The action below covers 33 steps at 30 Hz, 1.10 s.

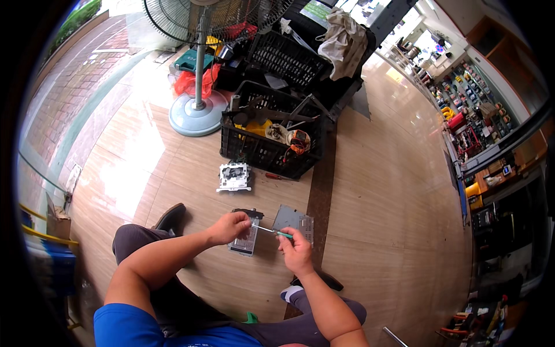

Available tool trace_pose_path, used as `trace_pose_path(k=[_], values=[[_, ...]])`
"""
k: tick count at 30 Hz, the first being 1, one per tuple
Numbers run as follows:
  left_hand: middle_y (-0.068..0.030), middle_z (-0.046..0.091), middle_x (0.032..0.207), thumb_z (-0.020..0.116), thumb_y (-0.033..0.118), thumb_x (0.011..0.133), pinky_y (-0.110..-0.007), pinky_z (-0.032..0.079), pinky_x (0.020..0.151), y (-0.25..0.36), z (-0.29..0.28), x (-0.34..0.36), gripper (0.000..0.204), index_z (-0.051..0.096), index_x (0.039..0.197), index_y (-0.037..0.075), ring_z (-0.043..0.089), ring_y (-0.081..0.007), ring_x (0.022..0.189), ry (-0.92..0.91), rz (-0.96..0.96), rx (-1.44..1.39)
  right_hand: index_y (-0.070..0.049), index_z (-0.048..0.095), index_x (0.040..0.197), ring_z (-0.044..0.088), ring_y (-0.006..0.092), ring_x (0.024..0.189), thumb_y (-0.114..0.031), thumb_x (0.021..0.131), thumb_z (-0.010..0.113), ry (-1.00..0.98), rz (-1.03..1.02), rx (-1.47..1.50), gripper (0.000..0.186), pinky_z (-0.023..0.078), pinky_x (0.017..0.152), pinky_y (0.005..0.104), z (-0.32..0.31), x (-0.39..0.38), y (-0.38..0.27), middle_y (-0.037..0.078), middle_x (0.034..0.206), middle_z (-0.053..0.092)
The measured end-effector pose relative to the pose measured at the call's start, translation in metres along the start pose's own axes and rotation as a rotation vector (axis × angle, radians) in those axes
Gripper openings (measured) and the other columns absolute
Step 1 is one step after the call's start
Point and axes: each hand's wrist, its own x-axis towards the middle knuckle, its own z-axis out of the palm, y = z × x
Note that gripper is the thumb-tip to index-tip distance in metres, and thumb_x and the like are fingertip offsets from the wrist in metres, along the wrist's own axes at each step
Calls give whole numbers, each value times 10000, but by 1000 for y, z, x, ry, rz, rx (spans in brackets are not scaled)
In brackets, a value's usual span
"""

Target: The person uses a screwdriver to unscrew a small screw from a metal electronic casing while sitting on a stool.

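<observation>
My right hand [296, 252] is closed round the green handle of a slim screwdriver [265, 229], whose metal shaft points left. At the tip of that shaft, my left hand [230, 228] has its thumb and fingers pinched together; whatever they hold is too small to make out. Below both hands a silvery metal box [245, 244] lies on the floor, partly covered by my left hand. To its right is a flat grey metal cover [295, 222] with a perforated side. Farther off sits a white-framed mechanism [234, 178] with dark parts on top.
A black plastic crate [272, 151] full of tools stands ahead, with a red-handled screwdriver [274, 176] on the floor before it. Behind it are another black crate [287, 61] and a standing fan [198, 113]. My legs lie on either side of the work; shelves of goods [471, 92] line the right.
</observation>
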Motion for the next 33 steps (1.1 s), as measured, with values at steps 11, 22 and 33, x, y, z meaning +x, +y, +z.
trace_pose_path(k=[11,22,33], values=[[-51,617,801,469,213,1008,-284,535,683,-7,-1,2,201,536,956,31,611,-130,716,-26,7,6,-15,621,1062,584,60,622,-58,903,604,-28,9,6,166,482,574,211,1,-1,-4,29,802,673],[-48,595,791,467,170,1003,-274,534,662,5,1,-2,150,509,987,27,597,-120,700,2,18,-107,-17,623,1066,583,63,620,-71,898,614,-37,26,-20,176,481,571,217,3,-2,-1,29,805,677],[-49,602,807,497,193,995,-280,544,668,-2,-2,1,162,517,995,31,611,-123,714,19,14,-167,-18,625,1067,583,63,633,-72,908,607,5,28,22,169,479,577,216,4,-2,2,27,816,673]])
